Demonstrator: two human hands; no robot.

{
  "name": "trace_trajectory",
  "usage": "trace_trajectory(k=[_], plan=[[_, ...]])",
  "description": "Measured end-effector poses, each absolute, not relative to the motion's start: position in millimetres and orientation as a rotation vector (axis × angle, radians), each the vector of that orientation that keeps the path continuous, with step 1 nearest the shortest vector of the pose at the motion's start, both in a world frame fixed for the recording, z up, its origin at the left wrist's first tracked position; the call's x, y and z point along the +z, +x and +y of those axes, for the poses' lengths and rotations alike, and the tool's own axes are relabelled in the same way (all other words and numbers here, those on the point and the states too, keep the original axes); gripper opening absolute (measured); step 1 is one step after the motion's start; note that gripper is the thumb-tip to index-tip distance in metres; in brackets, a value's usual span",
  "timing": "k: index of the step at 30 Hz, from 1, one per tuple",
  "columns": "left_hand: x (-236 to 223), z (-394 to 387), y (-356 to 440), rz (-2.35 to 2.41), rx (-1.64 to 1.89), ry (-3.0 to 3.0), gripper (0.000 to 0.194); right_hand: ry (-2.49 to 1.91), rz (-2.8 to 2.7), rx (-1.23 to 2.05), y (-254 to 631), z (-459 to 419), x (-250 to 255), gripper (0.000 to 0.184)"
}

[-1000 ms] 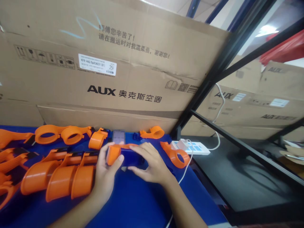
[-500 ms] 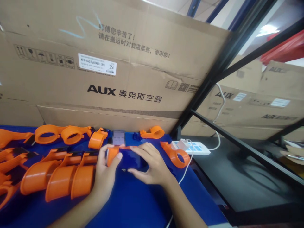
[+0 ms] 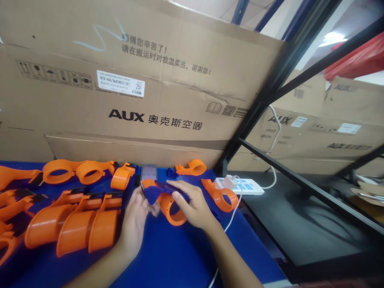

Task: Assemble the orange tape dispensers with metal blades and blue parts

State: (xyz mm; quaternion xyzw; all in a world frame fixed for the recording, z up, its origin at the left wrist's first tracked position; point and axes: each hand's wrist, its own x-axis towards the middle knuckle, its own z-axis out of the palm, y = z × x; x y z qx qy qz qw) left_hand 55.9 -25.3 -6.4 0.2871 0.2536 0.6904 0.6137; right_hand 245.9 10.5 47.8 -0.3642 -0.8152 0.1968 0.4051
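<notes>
My right hand [image 3: 192,202] is closed on the dark blue part of a tape dispenser [image 3: 173,216], with the thumb on the near side. The dispenser's orange ring hangs below those fingers, tilted. My left hand [image 3: 135,214] grips the blue and orange front end from the left. A small greyish piece shows by the left fingertips, too blurred to name. Behind the hands, a phone [image 3: 149,172] lies on the blue table [image 3: 162,256]. Several orange tape dispensers [image 3: 103,228] lie in rows to the left of my left hand.
At the back right lie two orange pieces, a far one [image 3: 196,167] and a nearer one [image 3: 225,200]. Beside them is a white power strip [image 3: 249,186] with a plug and cable [image 3: 229,228]. A large cardboard box [image 3: 168,92] stands behind, with a black metal frame [image 3: 255,108] on the right.
The dispenser has been turned over in my hands: its broad blue face has given way to the orange ring. My left thumb has come off its front.
</notes>
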Motion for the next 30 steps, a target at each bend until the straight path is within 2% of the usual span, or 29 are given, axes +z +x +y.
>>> trace_trajectory(k=[2, 5, 7, 10, 14, 15, 19, 21, 25, 30], plan=[[-11, -28, 56, 0.610, 1.541, 0.702, 0.043, -0.931, -2.028, 0.680, 244, 11, 48, 0.034], [-14, -30, 59, 0.642, 1.496, 0.691, 0.044, -0.956, -2.041, 0.930, 240, 11, 48, 0.047], [-13, -30, 61, 0.669, 1.483, 0.632, 0.046, -0.965, -2.038, 0.976, 238, 10, 49, 0.050], [-9, -26, 62, 0.729, 1.502, 0.525, 0.048, -0.949, -2.017, 0.883, 239, 10, 50, 0.043], [-7, -20, 59, 0.829, 1.506, 0.451, 0.052, -0.882, -2.082, 0.755, 242, 10, 50, 0.065], [-7, -19, 59, 0.838, 1.500, 0.452, 0.053, -0.877, -2.105, 0.723, 241, 10, 50, 0.066], [-10, -21, 59, 0.833, 1.434, 0.512, 0.055, -0.915, -2.062, 0.629, 241, 14, 46, 0.041], [-11, -24, 60, 0.808, 1.391, 0.572, 0.058, -0.988, -1.921, 0.570, 246, 20, 45, 0.036], [-10, -30, 60, 0.782, 1.378, 0.684, 0.060, -1.239, -1.583, 0.362, 271, 36, 43, 0.037], [-9, -32, 60, 0.805, 1.395, 0.691, 0.050, -1.431, -1.518, 0.129, 306, 59, 35, 0.047]])
